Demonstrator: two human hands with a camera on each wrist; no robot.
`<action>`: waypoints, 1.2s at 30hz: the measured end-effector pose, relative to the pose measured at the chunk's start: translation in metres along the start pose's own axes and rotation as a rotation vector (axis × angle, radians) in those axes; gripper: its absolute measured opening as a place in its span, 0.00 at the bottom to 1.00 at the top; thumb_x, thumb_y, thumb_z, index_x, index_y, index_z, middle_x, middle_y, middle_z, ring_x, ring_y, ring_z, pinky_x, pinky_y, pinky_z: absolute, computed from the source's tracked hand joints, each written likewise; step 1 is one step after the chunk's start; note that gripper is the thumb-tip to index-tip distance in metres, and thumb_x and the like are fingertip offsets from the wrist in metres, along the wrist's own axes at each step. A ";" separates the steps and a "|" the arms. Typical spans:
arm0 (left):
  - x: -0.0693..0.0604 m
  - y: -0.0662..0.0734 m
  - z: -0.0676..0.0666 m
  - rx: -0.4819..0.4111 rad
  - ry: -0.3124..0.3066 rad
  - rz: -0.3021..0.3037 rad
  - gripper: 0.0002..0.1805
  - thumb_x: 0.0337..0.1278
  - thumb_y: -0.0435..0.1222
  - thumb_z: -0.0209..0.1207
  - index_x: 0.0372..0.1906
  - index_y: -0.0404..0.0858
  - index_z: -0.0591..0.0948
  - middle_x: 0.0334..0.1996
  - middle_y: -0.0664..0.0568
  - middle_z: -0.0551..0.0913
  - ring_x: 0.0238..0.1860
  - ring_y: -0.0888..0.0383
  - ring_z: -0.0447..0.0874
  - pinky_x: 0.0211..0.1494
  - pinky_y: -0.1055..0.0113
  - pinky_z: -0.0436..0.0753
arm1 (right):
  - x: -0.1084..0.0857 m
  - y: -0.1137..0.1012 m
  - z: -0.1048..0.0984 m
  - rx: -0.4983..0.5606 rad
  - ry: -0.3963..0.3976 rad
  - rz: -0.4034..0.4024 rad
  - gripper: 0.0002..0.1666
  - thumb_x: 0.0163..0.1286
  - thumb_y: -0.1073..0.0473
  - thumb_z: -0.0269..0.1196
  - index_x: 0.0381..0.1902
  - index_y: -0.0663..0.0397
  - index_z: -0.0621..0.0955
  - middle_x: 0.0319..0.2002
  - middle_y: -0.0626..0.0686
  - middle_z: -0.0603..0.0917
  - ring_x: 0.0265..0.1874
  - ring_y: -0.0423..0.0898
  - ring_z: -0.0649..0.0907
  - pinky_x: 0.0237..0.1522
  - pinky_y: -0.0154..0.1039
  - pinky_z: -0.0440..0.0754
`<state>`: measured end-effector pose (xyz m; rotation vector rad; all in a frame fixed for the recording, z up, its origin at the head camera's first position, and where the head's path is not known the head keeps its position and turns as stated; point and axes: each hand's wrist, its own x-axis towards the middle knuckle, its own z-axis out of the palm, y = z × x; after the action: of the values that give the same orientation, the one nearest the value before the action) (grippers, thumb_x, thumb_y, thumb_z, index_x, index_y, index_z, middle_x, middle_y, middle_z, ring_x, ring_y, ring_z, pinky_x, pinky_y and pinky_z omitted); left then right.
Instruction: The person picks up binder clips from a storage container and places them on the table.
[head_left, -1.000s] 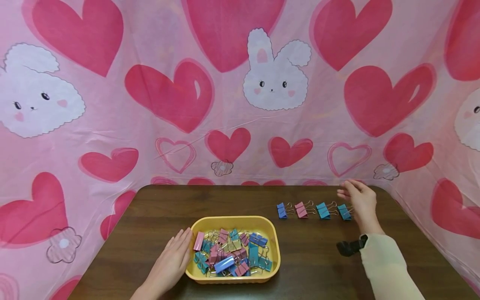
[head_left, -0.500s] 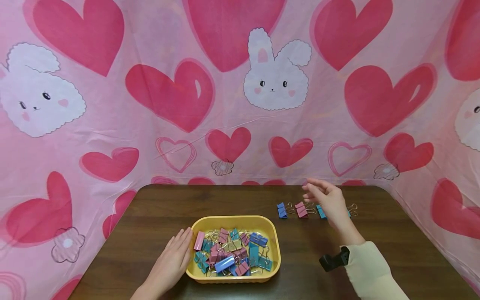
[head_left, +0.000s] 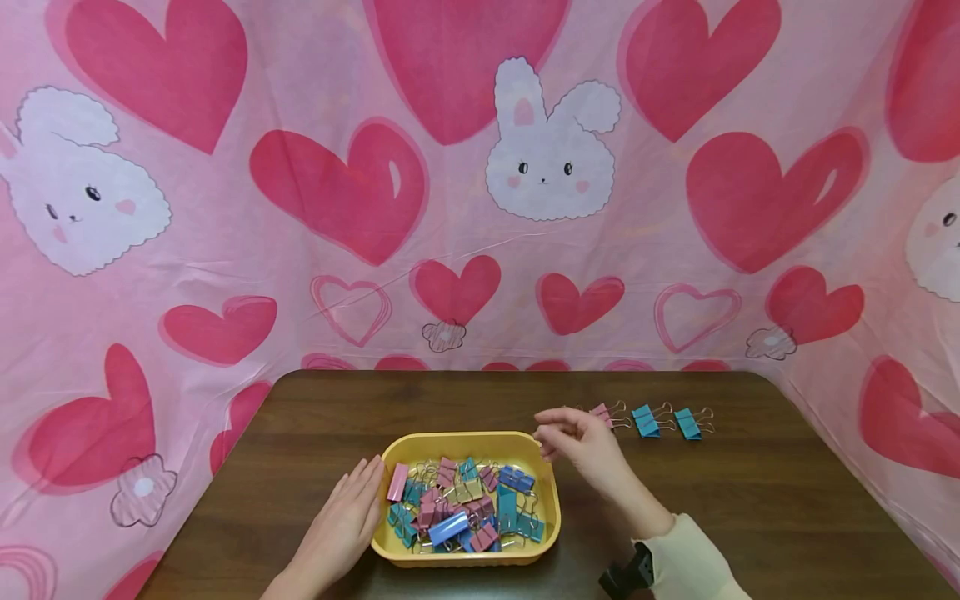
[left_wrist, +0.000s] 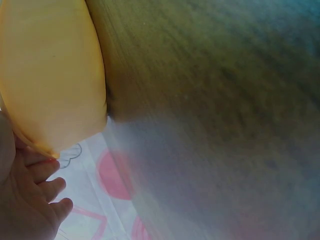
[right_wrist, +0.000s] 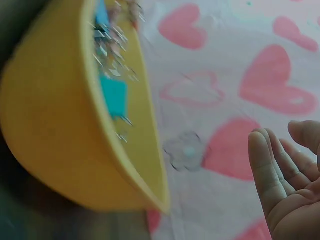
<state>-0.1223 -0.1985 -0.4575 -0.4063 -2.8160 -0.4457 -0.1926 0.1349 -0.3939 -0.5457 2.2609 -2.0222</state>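
The right grip is apart, thumb held away from the relaxed fingers, near the far right corner of the yellow tray. The left grip lies with straight fingers against the tray's left side. Inside the tray is a jumbled heap of binder clips in pink, blue, teal and gold. Beyond the right grip, a pink clip, partly hidden by it, and two teal clips lie in a row on the brown table, backed by a pink cloth with hearts and rabbits
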 end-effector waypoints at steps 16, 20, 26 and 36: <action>0.000 0.000 0.000 -0.001 0.007 0.005 0.25 0.59 0.34 0.54 0.61 0.28 0.70 0.62 0.41 0.67 0.64 0.44 0.61 0.64 0.49 0.59 | -0.012 0.025 0.067 0.007 -0.295 0.045 0.12 0.63 0.69 0.59 0.42 0.76 0.78 0.31 0.67 0.81 0.21 0.44 0.80 0.25 0.42 0.83; 0.000 0.000 0.000 -0.002 -0.001 0.003 0.25 0.60 0.35 0.53 0.61 0.28 0.69 0.63 0.41 0.67 0.64 0.45 0.60 0.65 0.49 0.59 | -0.016 0.020 0.072 -0.075 -0.300 0.031 0.08 0.61 0.71 0.59 0.38 0.73 0.80 0.30 0.64 0.82 0.21 0.50 0.80 0.26 0.48 0.82; -0.001 -0.001 0.001 -0.006 0.019 0.007 0.25 0.60 0.34 0.53 0.61 0.28 0.69 0.62 0.41 0.67 0.64 0.45 0.61 0.64 0.48 0.60 | -0.018 0.010 0.077 -0.207 -0.305 -0.043 0.03 0.58 0.71 0.63 0.31 0.67 0.82 0.29 0.56 0.82 0.23 0.39 0.79 0.27 0.34 0.81; 0.000 -0.001 0.000 -0.012 0.027 0.019 0.25 0.60 0.33 0.52 0.61 0.28 0.69 0.62 0.40 0.67 0.64 0.44 0.61 0.64 0.48 0.59 | -0.009 0.034 0.076 -0.361 -0.400 -0.070 0.03 0.57 0.65 0.65 0.30 0.56 0.86 0.27 0.41 0.82 0.25 0.32 0.76 0.28 0.29 0.76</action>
<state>-0.1225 -0.1994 -0.4579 -0.4255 -2.7825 -0.4612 -0.1703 0.0678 -0.4395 -0.9662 2.3717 -1.3660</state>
